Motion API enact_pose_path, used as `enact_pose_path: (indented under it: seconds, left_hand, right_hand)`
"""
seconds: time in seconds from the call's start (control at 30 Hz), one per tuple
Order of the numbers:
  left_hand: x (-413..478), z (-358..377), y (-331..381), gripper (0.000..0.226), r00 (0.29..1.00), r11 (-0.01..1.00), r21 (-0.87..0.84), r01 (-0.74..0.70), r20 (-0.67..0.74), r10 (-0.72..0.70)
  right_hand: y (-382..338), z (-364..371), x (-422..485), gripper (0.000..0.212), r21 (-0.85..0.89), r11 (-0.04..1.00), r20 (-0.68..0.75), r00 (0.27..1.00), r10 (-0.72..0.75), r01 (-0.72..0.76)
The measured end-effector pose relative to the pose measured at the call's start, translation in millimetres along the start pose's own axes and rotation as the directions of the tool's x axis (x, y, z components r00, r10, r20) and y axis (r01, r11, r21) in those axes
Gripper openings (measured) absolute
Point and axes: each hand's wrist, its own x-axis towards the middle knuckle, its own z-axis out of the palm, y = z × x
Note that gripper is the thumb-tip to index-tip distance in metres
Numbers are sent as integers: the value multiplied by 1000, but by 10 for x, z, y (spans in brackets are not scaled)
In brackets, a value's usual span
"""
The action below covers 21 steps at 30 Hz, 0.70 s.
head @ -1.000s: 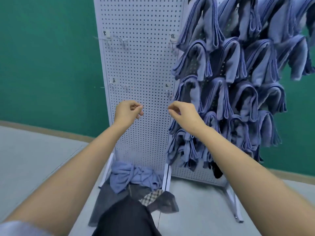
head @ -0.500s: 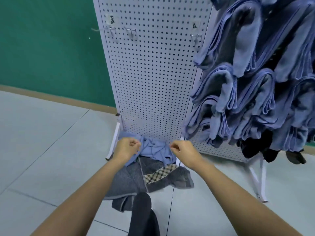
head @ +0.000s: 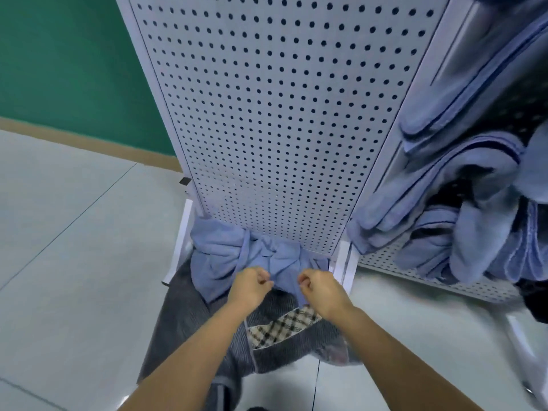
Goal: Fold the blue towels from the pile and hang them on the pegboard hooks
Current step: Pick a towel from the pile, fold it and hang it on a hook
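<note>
A crumpled blue towel pile (head: 225, 256) lies on the floor at the foot of the white pegboard (head: 267, 114). My left hand (head: 250, 284) and my right hand (head: 318, 287) are side by side at the pile's near edge. Their fingers are curled and pinch the blue fabric between them. Several folded blue towels (head: 444, 188) hang on the adjoining pegboard panel at the right. No hooks show on the bare panel in front of me.
A grey cloth with a checked patch (head: 284, 324) lies under the blue pile. The pegboard's white feet (head: 181, 241) stand on the pale tiled floor (head: 74, 262). A green wall (head: 59, 54) is behind on the left.
My view and both hands dropped from pegboard height to the pile on the floor. The hands now sit at the blue towel's near edge, closer together.
</note>
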Motion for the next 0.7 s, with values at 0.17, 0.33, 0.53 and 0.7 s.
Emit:
enact_pose_path:
  seconds: [0.17,0.33,0.53,0.7]
  left_hand:
    - [361,193,59,21,1000,999,23,25,-6,-25]
    - [602,398,4,15,994,992,-70,106,-30,-108]
    - [445,229,94,20,998,902,-428,60,-6,-69]
    - [116,-455,250,28,999,807,-589,33,20,-26]
  right_hand:
    - [45,51,476,25,-34,999,43,999,-2,4]
    - [48,36,753,33,-22,999,64,997,-46,48]
    - [18,-1,794,56,123,974,96,975,-202,190]
    - [-242,-171,637,10,115,967,40,971,-235,230]
